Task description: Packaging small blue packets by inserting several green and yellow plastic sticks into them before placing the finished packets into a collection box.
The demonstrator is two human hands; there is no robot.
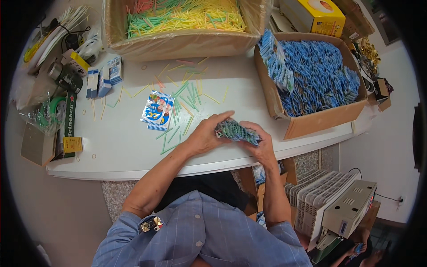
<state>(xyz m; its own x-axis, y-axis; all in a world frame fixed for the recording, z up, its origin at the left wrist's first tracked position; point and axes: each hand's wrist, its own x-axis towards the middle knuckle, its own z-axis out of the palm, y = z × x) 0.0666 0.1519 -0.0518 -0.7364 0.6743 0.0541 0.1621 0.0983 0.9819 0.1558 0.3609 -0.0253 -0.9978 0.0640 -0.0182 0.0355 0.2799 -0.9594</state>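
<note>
A thick stack of small packets (239,131) is held between my two hands over the front of the white table, its serrated edges turned up. My left hand (205,135) is closed around the stack's left end. On the right end, the fingers of my right hand (261,143) are wrapped. A few blue-and-white printed packets (158,110) lie to the left of my hands. Thin green, yellow and pink sticks (189,101) are scattered beside them. To the right, an open cardboard box (318,125) is filled with rows of similar blue packets (313,73).
A plastic-lined carton (187,46) of coloured sticks stands at the back. Small blue-and-white bundles (104,80), a yellow box (73,144) and a dark flask (64,78) occupy the left. A beige machine (349,209) sits lower right, near another person's hand (362,242).
</note>
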